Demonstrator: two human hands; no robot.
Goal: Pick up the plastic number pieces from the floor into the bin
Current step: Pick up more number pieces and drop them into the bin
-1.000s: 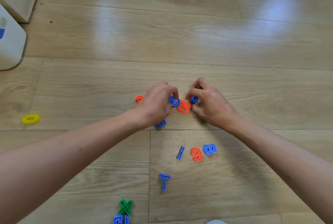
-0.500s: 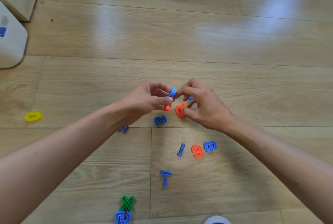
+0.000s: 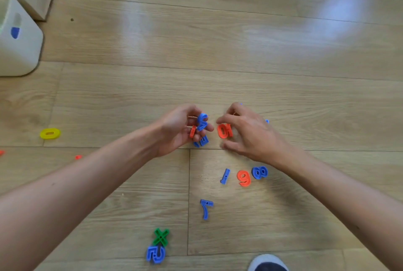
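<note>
Curling, left hand (image 3: 178,129) pinches blue piece (image 3: 202,121), perhaps a 5.

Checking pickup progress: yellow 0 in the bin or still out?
Out. The yellow 0 lies flat on the floor, apart from the white bin and both hands.

Scattered number pieces (image 3: 243,178); bin (image 3: 19,52) far-left.

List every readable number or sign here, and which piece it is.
"0": yellow piece
"0": orange piece at right hand
"9": orange piece
"8": blue piece
"7": blue piece
"x": green piece
Pieces in left hand: unreadable.
</note>
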